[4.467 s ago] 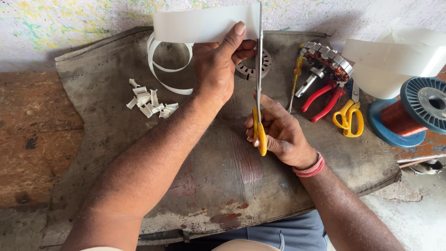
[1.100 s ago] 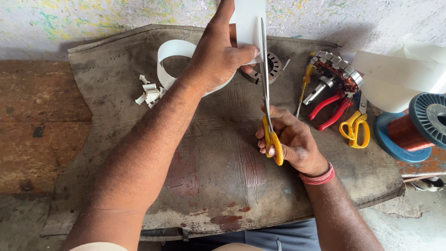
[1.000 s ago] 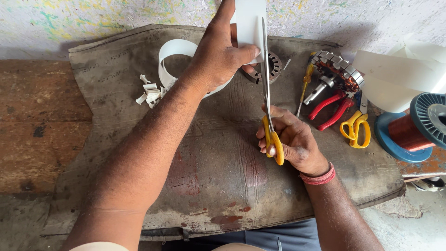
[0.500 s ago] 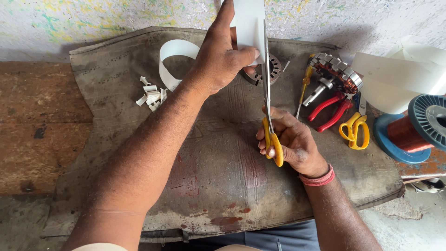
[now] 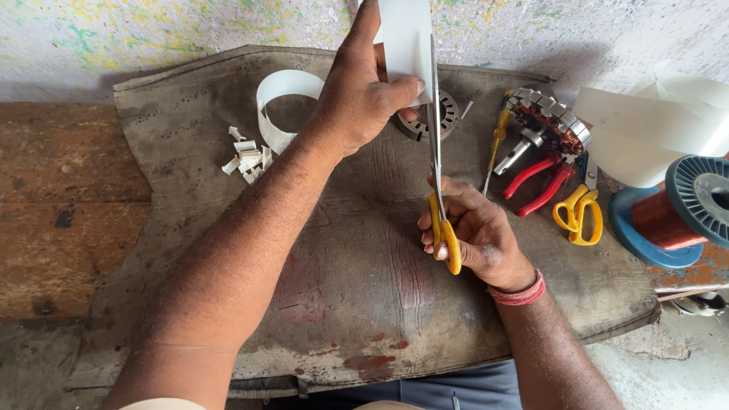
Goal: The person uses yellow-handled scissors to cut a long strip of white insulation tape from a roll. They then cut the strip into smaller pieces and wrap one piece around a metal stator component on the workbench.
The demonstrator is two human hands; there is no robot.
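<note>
Mat (image 5: 357, 304) middle and near edge open, room to pass. Far-left: paper scraps (image 5: 247, 156), white strip loop (image 5: 285, 95). Far middle: metal ring (image 5: 433, 115) just behind scissors (image 5: 439, 182). Right edge crowded: screwdriver (image 5: 497, 144), rotor (image 5: 548, 121), red pliers (image 5: 539, 182), spare yellow scissors (image 5: 579, 212), copper wire spool (image 5: 676, 216).

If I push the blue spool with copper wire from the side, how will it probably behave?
The blue spool lies tilted, its round flange showing, so it may well roll or rock. Its thick copper winding suggests it is heavy for its size, so a light push might hardly move it. The white sheet rests beside it and seems floppy, so it would probably give way.
</note>
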